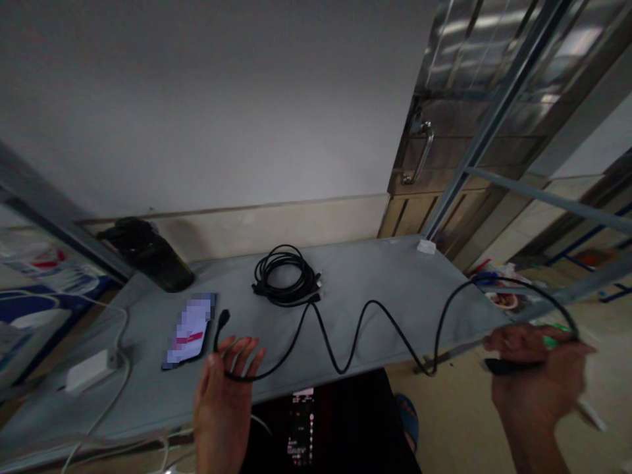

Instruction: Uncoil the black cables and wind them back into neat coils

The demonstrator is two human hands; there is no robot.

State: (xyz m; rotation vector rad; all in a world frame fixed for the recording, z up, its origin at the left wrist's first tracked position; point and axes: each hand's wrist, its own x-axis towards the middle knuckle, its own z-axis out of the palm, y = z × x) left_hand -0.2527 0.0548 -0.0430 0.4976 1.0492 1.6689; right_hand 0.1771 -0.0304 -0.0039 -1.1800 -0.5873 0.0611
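Observation:
A black cable (372,304) runs in waves between my two hands, over the front edge of the grey table. My left hand (228,388) has its palm up with curled fingers, and the cable passes between thumb and fingers; one plug stands up above the thumb. On the right, past the table's edge, my right hand (540,375) is closed round the cable's other end, with a dark connector showing below the fingers. A coiled black cable (286,276) with its plugs lies on the table behind the stretched one.
On the grey table (395,263) are a phone (190,332), a black bottle (158,260), a white adapter (91,370) with a cord and a small white block (426,247). A metal frame post (494,118) rises at the right. A dark remote-like object (302,428) lies below the front edge.

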